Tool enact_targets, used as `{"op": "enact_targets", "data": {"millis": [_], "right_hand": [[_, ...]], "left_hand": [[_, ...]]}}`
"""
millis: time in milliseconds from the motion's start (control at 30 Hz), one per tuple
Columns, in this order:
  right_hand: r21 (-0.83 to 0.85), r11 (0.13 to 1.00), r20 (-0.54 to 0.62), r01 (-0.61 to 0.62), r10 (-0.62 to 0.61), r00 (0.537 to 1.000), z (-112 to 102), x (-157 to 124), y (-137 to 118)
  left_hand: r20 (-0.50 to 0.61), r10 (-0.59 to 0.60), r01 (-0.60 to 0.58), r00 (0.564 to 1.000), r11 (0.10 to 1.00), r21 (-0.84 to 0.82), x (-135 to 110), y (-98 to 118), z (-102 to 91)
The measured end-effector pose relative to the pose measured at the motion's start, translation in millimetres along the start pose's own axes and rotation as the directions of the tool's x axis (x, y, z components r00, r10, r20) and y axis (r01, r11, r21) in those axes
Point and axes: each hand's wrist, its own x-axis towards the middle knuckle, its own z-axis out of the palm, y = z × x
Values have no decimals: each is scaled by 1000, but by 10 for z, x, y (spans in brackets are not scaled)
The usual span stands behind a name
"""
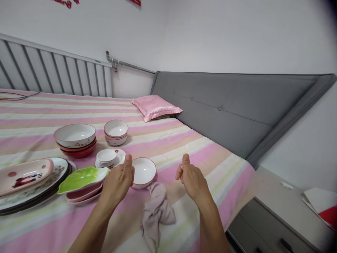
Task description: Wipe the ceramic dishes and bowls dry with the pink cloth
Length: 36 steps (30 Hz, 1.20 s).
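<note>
My left hand [119, 181] is held above the bed with its thumb raised and its fingers curled in, nothing visible in it. Just beyond it sits a single white bowl [144, 171] with a red rim. My right hand [191, 179] mirrors that pose on the other side, thumb up and fingers folded, also without anything visible inside. Between the forearms lies a crumpled greyish-pink cloth [157, 214]. Left of my left hand, a green leaf-shaped dish [81, 178] rests on pink dishes [85, 194]. Small white dishes [106, 156] are stacked on a plate [120, 156].
Oval plates [28, 175] are piled at the left. Behind them stand stacked large bowls [75, 135] and smaller bowls [116, 129]. A pink pillow [156, 107] lies by the grey headboard [223, 102]. At the lower right is a nightstand [273, 211]; striped bedding [200, 147] covers the bed.
</note>
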Motion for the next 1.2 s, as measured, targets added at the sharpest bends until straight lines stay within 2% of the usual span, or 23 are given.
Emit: {"op": "enact_targets", "data": {"millis": [1200], "right_hand": [[12, 1000, -17, 11, -11, 1000, -2, -11, -7]], "left_hand": [[3, 1, -1, 1000, 1000, 15, -15, 19, -12]]}}
